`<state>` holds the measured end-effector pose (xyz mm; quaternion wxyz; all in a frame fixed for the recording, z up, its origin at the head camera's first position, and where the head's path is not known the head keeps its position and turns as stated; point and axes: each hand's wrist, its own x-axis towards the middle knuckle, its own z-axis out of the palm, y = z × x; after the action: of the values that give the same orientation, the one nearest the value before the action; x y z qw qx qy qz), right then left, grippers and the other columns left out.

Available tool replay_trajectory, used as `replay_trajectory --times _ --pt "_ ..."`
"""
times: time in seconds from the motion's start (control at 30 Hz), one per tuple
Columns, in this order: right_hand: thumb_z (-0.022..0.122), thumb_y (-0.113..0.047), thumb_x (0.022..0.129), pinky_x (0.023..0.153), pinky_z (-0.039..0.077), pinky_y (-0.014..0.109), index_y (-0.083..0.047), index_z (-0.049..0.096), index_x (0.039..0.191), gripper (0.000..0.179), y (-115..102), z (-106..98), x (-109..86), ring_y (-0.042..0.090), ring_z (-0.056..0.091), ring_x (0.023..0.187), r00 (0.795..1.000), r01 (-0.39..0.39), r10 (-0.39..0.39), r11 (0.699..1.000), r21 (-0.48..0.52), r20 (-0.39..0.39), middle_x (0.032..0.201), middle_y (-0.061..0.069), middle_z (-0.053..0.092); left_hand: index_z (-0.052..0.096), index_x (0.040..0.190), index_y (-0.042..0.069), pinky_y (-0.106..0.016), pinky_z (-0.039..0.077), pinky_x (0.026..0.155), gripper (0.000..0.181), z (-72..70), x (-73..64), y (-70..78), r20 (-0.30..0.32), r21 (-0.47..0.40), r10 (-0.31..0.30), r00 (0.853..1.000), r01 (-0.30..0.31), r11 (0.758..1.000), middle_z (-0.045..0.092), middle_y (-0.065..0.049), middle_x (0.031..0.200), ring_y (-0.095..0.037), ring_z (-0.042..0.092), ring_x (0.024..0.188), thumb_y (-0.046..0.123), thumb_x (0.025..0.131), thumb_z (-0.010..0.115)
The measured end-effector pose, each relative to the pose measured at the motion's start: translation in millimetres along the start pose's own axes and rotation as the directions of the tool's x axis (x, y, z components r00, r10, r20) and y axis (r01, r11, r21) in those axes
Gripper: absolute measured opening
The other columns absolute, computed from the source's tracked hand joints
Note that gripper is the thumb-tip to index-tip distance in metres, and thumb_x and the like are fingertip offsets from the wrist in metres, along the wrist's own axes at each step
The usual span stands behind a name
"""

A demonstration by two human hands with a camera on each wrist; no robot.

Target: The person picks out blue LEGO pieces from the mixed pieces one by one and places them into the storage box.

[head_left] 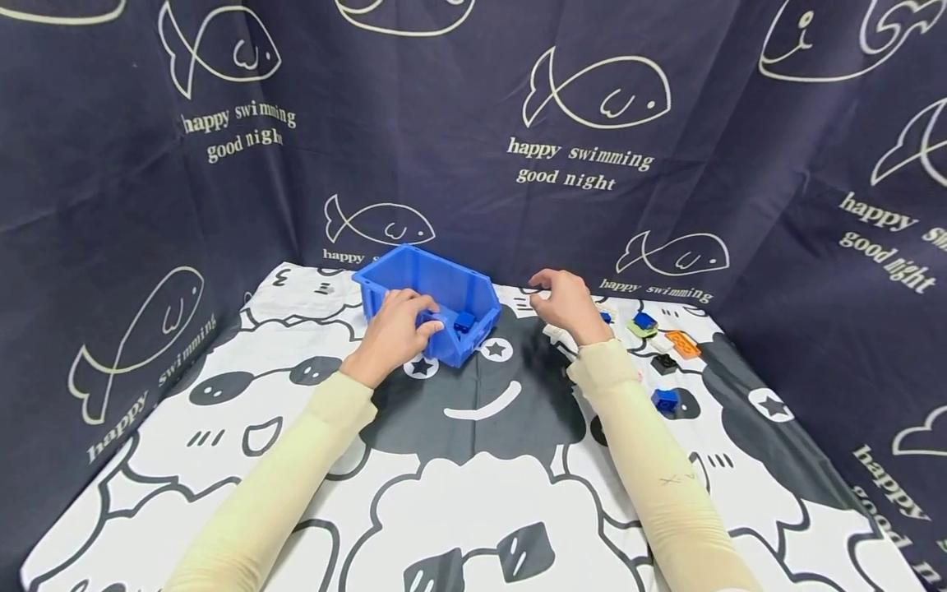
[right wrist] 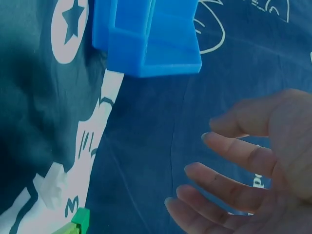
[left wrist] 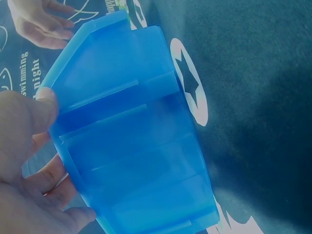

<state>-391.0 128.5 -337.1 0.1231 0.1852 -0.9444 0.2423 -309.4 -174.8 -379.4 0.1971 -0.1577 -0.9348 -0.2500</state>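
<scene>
A blue plastic bin (head_left: 436, 275) stands at the back of the table, a dark blue brick (head_left: 464, 321) inside it. My left hand (head_left: 403, 325) grips the bin's near side wall by the rim. In the left wrist view, the thumb and fingers of the left hand (left wrist: 29, 170) hold the edge of the bin (left wrist: 136, 146). To the right of the bin, my right hand (head_left: 564, 302) hovers in the air. Its fingers are loosely bent, and the right wrist view shows nothing in that hand (right wrist: 243, 170), apart from the bin (right wrist: 151, 44).
Several loose bricks lie on the right: an orange brick (head_left: 682, 344), a black brick (head_left: 664, 363), a blue brick (head_left: 665, 400), and another blue brick (head_left: 644, 321) on a light green piece. White pieces lie partly behind the right hand. A dark curtain (head_left: 459, 164) hangs behind the table.
</scene>
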Motion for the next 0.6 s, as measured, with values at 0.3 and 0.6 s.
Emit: replay_trajectory --times 0.3,0.6 --pt "0.061 -0.018 0.09 0.104 0.045 0.054 -0.004 0.07 0.126 0.039 27 -1 5.2 0.041 0.06 0.121 0.998 -0.066 0.066 0.998 -0.005 0.015 0.126 0.02 0.07 0.073 0.113 0.012 -0.05 0.034 0.113 0.023 -4.6 1.3 -0.7 0.001 0.001 -0.001 1.0 0.001 1.0 0.065 -0.009 0.116 -0.032 0.052 0.119 0.029 0.098 0.073" --pt "0.06 -0.019 0.091 0.116 0.031 0.057 -0.002 0.066 0.132 0.044 59 -7 1.0 0.05 0.05 0.131 0.983 -0.175 0.176 0.984 -0.028 0.054 0.134 0.027 0.063 0.072 0.115 0.013 -0.05 0.04 0.108 0.024 -1.2 -0.3 -2.0 0.017 0.002 -0.01 1.0 0.01 1.0 0.065 -0.008 0.117 -0.031 0.051 0.122 0.031 0.099 0.072"
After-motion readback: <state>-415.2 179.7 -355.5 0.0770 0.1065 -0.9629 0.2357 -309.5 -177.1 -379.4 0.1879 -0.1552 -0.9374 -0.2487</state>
